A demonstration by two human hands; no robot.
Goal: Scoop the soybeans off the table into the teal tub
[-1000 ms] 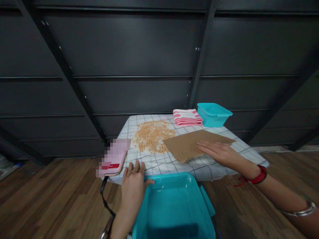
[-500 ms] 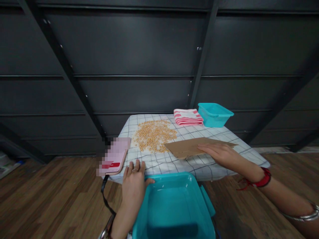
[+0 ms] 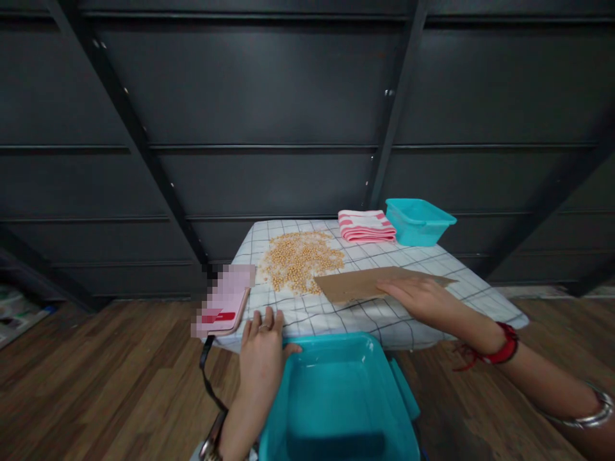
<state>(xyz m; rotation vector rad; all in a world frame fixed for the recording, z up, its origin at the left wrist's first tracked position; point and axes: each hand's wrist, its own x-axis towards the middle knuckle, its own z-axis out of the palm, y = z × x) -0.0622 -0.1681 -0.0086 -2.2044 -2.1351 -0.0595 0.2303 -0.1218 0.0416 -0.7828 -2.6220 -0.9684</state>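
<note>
My right hand (image 3: 416, 296) grips a flat piece of brown cardboard (image 3: 353, 285) from its near side; the underside of the grip is hidden. The cardboard lies low over the tablecloth, its left end just beside a spread of pale yellow beans (image 3: 300, 261) mixed with fine white grains. My left hand (image 3: 262, 349) rests on the table's near edge with its fingers stretched forward. Its thumb touches the rim of a large teal tub (image 3: 331, 339), which stands against the near edge below the tabletop.
A checked cloth (image 3: 298, 315) covers the table. A folded pink-and-white towel (image 3: 368, 227) and a smaller teal basin (image 3: 420, 224) sit at the back right. At the left edge lies a pink phone-like case (image 3: 229, 301) with a black strap. Dark panels (image 3: 269, 89) rise behind.
My right hand has moved the cardboard slightly left, closer to the beans. My left hand stays in place at the table edge. The view has shifted a little.
</note>
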